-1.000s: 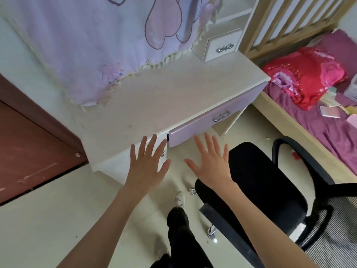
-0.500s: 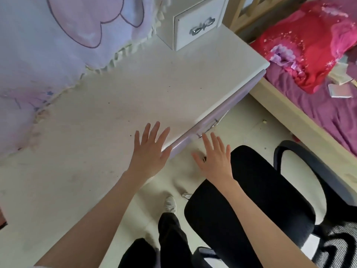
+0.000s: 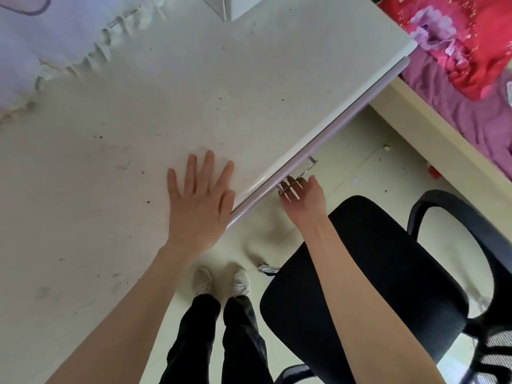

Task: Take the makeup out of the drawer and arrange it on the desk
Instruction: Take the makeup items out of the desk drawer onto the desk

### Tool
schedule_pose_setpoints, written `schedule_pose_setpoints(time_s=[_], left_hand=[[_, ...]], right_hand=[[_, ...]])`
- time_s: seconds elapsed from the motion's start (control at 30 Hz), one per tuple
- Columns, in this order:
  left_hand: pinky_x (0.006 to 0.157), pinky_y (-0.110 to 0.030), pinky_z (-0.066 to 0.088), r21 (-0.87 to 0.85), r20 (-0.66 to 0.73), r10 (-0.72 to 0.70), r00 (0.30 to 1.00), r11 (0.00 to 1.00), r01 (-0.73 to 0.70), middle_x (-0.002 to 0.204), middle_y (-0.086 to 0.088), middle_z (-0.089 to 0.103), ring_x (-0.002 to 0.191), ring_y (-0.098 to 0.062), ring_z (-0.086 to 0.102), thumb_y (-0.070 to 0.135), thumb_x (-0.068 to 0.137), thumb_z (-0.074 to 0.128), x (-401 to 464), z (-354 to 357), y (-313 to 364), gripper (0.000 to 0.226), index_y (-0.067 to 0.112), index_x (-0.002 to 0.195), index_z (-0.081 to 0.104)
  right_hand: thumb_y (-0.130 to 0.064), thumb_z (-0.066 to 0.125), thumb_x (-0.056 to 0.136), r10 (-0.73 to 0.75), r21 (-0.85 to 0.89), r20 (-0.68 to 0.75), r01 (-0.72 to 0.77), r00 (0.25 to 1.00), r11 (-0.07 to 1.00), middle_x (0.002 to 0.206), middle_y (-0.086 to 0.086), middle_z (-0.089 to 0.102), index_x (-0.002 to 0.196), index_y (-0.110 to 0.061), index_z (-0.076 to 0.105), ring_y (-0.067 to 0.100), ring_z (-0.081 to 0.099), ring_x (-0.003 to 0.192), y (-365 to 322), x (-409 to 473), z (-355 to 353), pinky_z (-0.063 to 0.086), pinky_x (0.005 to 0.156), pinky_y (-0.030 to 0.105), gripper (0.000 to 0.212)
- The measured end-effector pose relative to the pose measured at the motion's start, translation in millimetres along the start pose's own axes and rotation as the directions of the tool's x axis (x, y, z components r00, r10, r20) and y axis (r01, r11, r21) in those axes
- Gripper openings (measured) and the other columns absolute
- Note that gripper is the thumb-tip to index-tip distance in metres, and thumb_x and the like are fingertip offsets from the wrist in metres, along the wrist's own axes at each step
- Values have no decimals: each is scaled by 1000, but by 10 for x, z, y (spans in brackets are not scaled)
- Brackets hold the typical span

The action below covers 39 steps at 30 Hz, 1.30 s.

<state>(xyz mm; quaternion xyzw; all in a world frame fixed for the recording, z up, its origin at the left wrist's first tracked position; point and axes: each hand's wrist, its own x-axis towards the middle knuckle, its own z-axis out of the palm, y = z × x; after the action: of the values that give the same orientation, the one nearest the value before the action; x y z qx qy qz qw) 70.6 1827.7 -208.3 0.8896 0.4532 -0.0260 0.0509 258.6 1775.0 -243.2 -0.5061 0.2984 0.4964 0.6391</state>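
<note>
Her right hand curls around the drawer handle, her left hand lies flat on the desk (fingers spread); the office chair behind could block the lilac drawer.

A black office chair with curved armrests stands at the near right, on the pale floor. At the far right a red cushion with purple ruffles lies on a purple bedcover, edged by a light wooden bed frame. At the far left hangs a pale lilac cloth with a frilled hem, and near the middle are white shoes below black trousers.
</note>
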Motion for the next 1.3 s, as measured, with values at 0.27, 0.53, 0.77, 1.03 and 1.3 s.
schedule_pose_setpoints(time_s=[0.27,0.53,0.77,1.03,1.3], left_hand=[[107,-62,17,-7,-5,4,1000,1000,-4,151,-13,27,138,-38,25,39,96,16,4,28,-32,53,24,144,30],[109,-58,4,-53,5,12,1000,999,-12,155,-10,16,142,-35,13,45,95,16,-4,49,-65,54,28,147,18],[110,-55,-2,-32,44,6,999,999,-4,157,-8,9,143,-32,5,50,93,5,8,38,-80,55,33,146,3],[111,-55,-2,-21,55,10,998,1000,-8,157,-8,8,143,-32,4,50,93,3,11,21,-77,58,32,147,8],[110,-56,-3,-31,46,6,999,999,-5,157,-8,7,143,-32,3,51,92,0,21,36,-77,58,33,147,6]], right_hand=[[-42,54,91,15,-57,40,-13,999,998,88,6,54,93,-17,63,19,55,75,-40,89,5,51,78,32,28],[-48,66,81,-35,-152,43,41,998,987,68,2,53,91,-17,63,14,54,55,-44,47,-123,52,77,32,34],[-66,64,66,-93,-265,127,124,988,956,101,10,49,116,-15,57,24,48,90,-86,-66,-382,42,104,45,72],[-70,63,56,-137,-323,158,182,978,929,92,7,59,103,-18,60,22,54,86,-120,-164,-690,46,98,41,70],[-72,58,59,-159,-297,123,189,980,936,94,5,62,120,-14,59,20,59,90,-150,-217,-915,48,94,37,83]])
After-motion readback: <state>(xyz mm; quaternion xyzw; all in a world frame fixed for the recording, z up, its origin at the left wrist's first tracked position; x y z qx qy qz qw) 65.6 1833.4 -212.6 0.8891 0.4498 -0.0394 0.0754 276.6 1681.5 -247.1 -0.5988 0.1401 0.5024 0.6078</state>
